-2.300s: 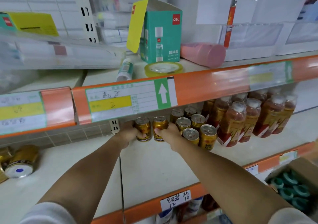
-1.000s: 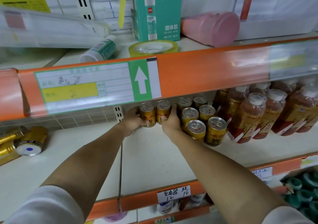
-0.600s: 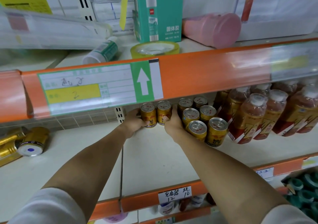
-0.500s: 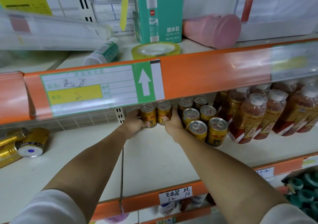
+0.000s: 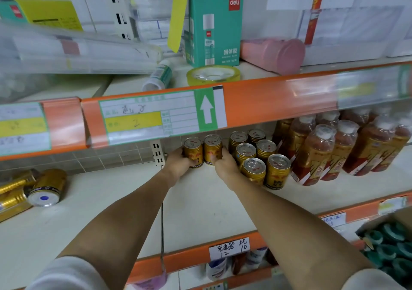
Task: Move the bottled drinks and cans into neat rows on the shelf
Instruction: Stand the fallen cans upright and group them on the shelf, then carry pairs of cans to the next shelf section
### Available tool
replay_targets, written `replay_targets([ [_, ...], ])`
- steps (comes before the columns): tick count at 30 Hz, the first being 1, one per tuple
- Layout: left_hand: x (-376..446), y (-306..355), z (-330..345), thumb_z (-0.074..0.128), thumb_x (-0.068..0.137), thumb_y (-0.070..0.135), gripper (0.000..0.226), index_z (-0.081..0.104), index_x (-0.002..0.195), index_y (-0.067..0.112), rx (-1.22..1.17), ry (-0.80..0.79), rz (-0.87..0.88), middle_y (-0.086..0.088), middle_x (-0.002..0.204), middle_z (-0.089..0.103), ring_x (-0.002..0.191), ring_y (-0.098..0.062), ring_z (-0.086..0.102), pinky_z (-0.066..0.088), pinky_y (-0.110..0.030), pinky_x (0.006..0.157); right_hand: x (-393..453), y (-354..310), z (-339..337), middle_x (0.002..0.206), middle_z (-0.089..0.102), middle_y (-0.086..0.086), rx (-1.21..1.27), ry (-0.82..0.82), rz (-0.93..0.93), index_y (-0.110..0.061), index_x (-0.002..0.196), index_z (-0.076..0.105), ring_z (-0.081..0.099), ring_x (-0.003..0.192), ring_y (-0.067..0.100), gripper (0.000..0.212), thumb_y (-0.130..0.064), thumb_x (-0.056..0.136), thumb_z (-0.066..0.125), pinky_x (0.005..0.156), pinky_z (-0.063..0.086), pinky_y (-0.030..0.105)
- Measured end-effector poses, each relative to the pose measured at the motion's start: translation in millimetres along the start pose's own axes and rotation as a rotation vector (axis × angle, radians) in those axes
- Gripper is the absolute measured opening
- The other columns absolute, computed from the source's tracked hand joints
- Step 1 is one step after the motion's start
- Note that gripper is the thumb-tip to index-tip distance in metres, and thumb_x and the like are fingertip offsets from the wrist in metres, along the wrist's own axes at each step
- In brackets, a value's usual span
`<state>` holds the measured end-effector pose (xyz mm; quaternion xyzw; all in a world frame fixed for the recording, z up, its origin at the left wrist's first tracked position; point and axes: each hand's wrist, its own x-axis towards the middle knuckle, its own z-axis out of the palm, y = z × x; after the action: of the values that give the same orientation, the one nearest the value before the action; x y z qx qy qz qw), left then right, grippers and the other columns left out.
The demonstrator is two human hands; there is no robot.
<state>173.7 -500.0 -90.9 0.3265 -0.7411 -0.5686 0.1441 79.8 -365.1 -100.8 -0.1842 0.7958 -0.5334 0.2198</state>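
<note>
White shelf (image 5: 196,211), upright gold cans (image 5: 256,154), bottled drinks (image 5: 334,149), toppled cans (image 5: 44,189)

Upright gold cans (image 5: 256,156): eight; toppled gold cans (image 5: 48,187): about three; bottled drinks (image 5: 316,154): count unclear; hands: two

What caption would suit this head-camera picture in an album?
Left hand and right hand each grip an upright gold can beside six shelved cans and bottled drinks.

a cream-white metal shelf board (image 5: 111,200) fills the middle, its orange price rail (image 5: 278,220) running from 7 to 3 o'clock. at 12 o'clock a second orange rail (image 5: 267,100) edges the upper shelf. behind, at 9 o'clock, a grey tiled back wall (image 5: 100,158); a white slotted upright (image 5: 158,154) stands at centre. the light is soft and even.
</note>
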Motion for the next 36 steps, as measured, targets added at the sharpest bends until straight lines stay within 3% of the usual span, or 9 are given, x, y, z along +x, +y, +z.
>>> replay_targets([
  [5,-20,3,-5,0.076,0.087,0.024,0.050,0.057,0.134,0.026,0.208,-0.023,0.104,0.001,0.126,0.064,0.113,-0.020,0.058,0.042,-0.028,0.093,-21,-3,-9,0.142,0.055,0.008,-0.214,-0.022,-0.087,-0.027,0.148,0.039,0.049,0.132,0.033,0.051,-0.040,0.100,0.051,0.111,0.039,0.047],
  [10,-39,10,-15,0.061,0.097,0.043,0.051,0.048,0.144,0.026,0.595,-0.110,0.191,-0.009,0.136,0.061,0.124,-0.031,0.056,0.038,-0.024,0.092,-40,-16,-14,0.148,0.046,0.014,-0.684,-0.100,-0.216,-0.013,0.142,0.041,0.045,0.135,0.036,0.055,-0.050,0.101,0.042,0.111,0.038,0.047],
  [14,-51,13,-27,0.050,0.099,0.053,0.047,0.049,0.137,0.026,0.797,-0.167,0.252,-0.011,0.125,0.067,0.109,-0.028,0.061,0.041,-0.027,0.083,-56,-24,-16,0.163,0.023,0.012,-0.854,-0.162,-0.259,-0.013,0.156,0.023,0.026,0.149,0.032,0.068,-0.052,0.102,0.037,0.120,0.025,0.049],
  [17,-61,18,-33,0.045,0.099,0.060,0.055,0.045,0.141,0.026,0.900,-0.178,0.278,-0.009,0.126,0.066,0.113,-0.028,0.061,0.040,-0.029,0.084,-66,-25,-20,0.166,0.014,0.012,-0.952,-0.169,-0.261,-0.012,0.159,0.012,0.016,0.152,0.031,0.070,-0.047,0.104,0.036,0.122,0.021,0.047],
  [21,-84,22,-44,0.039,0.099,0.064,0.063,0.043,0.147,0.024,0.946,-0.156,0.293,-0.011,0.134,0.063,0.121,-0.029,0.058,0.046,-0.036,0.097,-80,-29,-23,0.167,0.008,0.011,-1.035,-0.170,-0.263,-0.011,0.159,0.008,0.011,0.153,0.030,0.074,-0.050,0.103,0.036,0.123,0.019,0.047],
  [25,-108,26,-58,0.039,0.098,0.064,0.068,0.037,0.153,0.023,0.974,-0.136,0.273,-0.011,0.149,0.052,0.136,-0.029,0.049,0.042,-0.044,0.111,-92,-38,-25,0.166,0.012,0.012,-1.108,-0.188,-0.322,-0.008,0.158,0.012,0.013,0.153,0.030,0.073,-0.049,0.103,0.038,0.123,0.021,0.046],
  [36,-176,23,-97,0.036,0.098,0.068,0.084,0.033,0.156,0.006,1.054,0.007,0.129,-0.004,0.166,0.027,0.153,-0.022,0.024,0.019,-0.035,0.122,-128,-67,-24,0.167,0.003,0.010,-1.168,-0.321,-0.449,-0.009,0.159,0.006,0.004,0.154,0.028,0.074,-0.051,0.104,0.032,0.124,0.012,0.044],
])
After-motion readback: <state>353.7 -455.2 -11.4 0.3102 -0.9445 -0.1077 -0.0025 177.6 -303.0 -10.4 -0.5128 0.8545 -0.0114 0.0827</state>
